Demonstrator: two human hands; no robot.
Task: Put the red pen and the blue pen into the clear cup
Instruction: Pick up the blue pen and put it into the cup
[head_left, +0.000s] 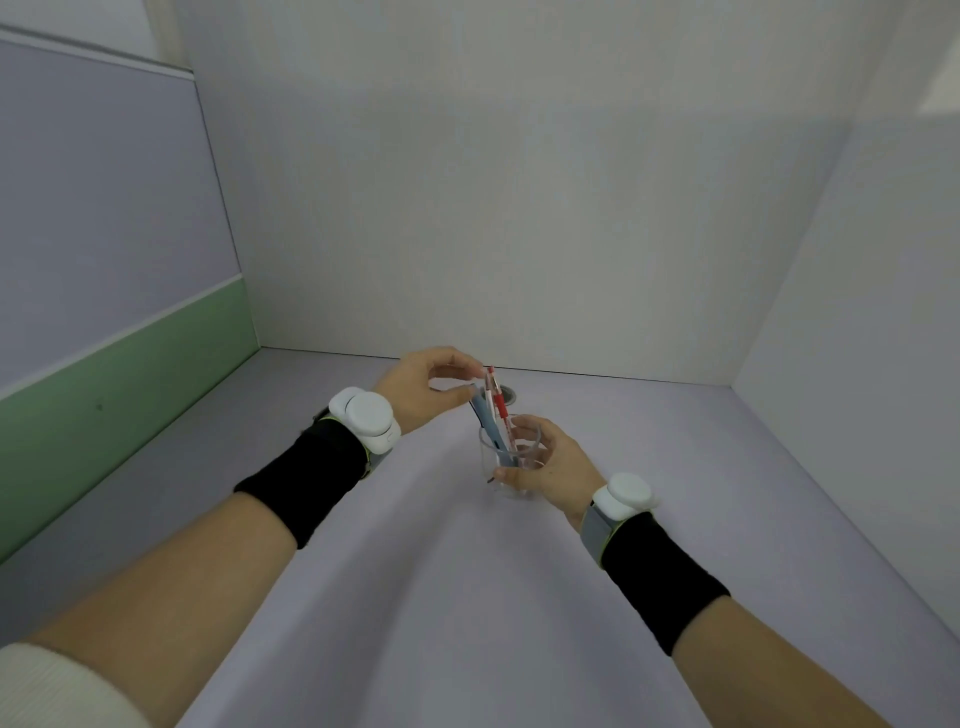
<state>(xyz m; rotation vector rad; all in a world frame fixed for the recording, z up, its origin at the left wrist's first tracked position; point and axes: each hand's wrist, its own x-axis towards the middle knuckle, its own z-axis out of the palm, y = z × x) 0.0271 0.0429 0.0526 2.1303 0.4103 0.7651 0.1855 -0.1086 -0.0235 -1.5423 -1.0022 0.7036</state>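
Right hand (545, 462) gripping cup (511, 460), steadying it on desk (415, 545). Both pens standing inside, leaning up-left: red pen (500, 408) beside blue pen (488, 421). Left hand (421, 389) nearer, fingertips pinching blue pen's top, seemingly about to release.

No legible text, label, brand, number or sign anywhere.
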